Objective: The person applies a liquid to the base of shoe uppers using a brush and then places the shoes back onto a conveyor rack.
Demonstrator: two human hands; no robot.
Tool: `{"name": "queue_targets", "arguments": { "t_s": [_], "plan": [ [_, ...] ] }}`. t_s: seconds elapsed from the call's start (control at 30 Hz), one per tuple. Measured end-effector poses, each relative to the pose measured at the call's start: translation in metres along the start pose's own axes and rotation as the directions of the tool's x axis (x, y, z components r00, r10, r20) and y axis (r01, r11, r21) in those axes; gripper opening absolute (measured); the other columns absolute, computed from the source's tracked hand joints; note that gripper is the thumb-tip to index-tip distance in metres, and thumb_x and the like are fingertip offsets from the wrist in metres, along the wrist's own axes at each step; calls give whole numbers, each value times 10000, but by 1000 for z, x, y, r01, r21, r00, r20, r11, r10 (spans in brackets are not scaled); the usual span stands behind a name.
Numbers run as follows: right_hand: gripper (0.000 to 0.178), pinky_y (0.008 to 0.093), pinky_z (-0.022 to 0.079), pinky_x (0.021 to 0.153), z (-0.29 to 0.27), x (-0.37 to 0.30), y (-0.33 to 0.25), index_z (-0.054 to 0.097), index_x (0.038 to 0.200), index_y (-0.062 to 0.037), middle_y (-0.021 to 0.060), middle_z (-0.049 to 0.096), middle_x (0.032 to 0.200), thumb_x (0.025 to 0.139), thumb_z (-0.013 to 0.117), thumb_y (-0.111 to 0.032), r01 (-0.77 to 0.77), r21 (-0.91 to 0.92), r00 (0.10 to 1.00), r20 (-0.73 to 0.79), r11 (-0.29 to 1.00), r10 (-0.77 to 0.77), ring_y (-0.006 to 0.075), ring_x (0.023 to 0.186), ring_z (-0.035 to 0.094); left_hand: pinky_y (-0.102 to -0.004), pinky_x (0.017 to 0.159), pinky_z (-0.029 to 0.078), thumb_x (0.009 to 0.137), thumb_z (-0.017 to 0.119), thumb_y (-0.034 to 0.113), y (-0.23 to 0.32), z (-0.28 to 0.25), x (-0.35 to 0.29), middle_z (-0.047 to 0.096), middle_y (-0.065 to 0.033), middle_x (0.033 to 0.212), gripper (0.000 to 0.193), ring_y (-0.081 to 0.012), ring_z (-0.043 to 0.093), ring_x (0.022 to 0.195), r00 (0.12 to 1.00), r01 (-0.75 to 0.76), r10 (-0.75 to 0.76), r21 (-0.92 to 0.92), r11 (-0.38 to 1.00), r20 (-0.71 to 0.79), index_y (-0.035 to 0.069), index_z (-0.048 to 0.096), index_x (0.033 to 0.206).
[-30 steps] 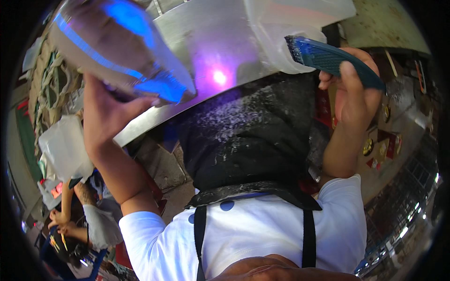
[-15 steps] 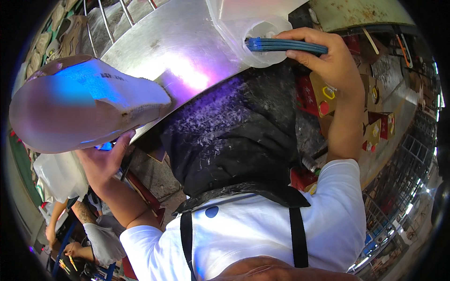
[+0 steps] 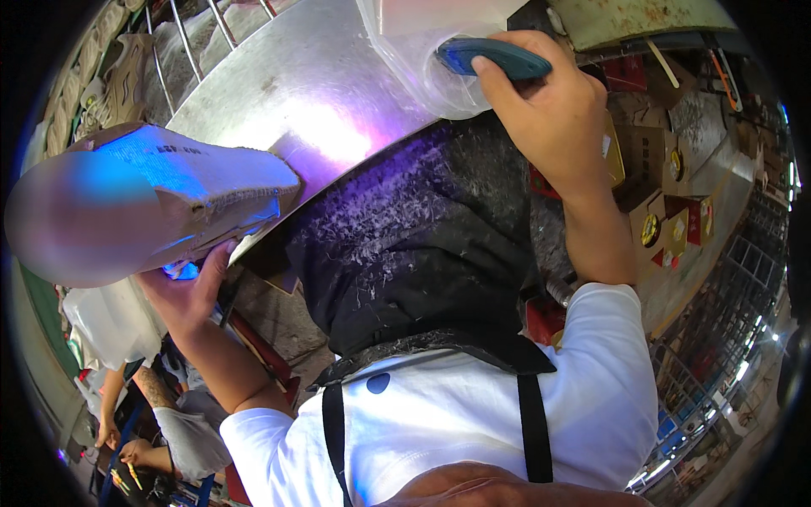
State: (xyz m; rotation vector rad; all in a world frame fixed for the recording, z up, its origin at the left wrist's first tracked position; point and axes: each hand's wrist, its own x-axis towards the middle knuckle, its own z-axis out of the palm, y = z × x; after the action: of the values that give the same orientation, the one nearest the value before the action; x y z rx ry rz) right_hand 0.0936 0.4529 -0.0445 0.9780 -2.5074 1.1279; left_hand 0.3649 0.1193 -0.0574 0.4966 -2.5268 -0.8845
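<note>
My left hand (image 3: 187,291) grips the underside of a lasted shoe upper (image 3: 224,177), thumb against its lower edge. Its pale, fabric-like underside faces up, lit blue and violet, and its left end is smeared out of view. My right hand (image 3: 549,106) is closed round the flat dark-blue handle of a brush (image 3: 498,59). The brush's left end is over a translucent plastic tub (image 3: 460,103); its bristles cannot be made out. The tub stands at the far edge of a shiny metal tabletop (image 3: 253,93), which curves toward my dusty black apron (image 3: 405,245).
Beige shoes (image 3: 127,80) line a rack with metal bars (image 3: 187,42) at the far left. Cardboard boxes (image 3: 655,160) stand on the right. Another person's arms (image 3: 152,393) show at the lower left, beside a hanging clear plastic bag (image 3: 114,325).
My right hand has moved left and slightly up, turning the brush so its broad side shows. The shoe upper in my left hand has shifted a little left and tilted.
</note>
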Motion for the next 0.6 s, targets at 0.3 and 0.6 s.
{"name": "queue_targets", "arguments": {
  "t_s": [0.3, 0.6],
  "plan": [
    [244, 252, 456, 524, -33, 17, 40, 744, 1100, -58, 35, 694, 759, 892, 778, -180, -44, 266, 913, 401, 963, -70, 85, 607, 608, -415, 1075, 415, 668, 962, 141, 2, 6, -4, 492, -165, 1409, 1025, -261, 506, 1274, 999, 39, -42, -101, 994, -23, 2, 345, 1476],
    [273, 236, 461, 446, -42, -13, 46, 617, 1103, 78, 117, 680, 853, 899, 702, -82, -600, 643, 781, 341, 477, 523, 131, 554, 593, -439, 1147, 363, 625, 865, 209, 34, 1, 30, 399, -168, 1544, 1220, -299, 445, 1384, 975, 224, -204, -443, 868, 91, 59, 177, 1620]
  ]
}}
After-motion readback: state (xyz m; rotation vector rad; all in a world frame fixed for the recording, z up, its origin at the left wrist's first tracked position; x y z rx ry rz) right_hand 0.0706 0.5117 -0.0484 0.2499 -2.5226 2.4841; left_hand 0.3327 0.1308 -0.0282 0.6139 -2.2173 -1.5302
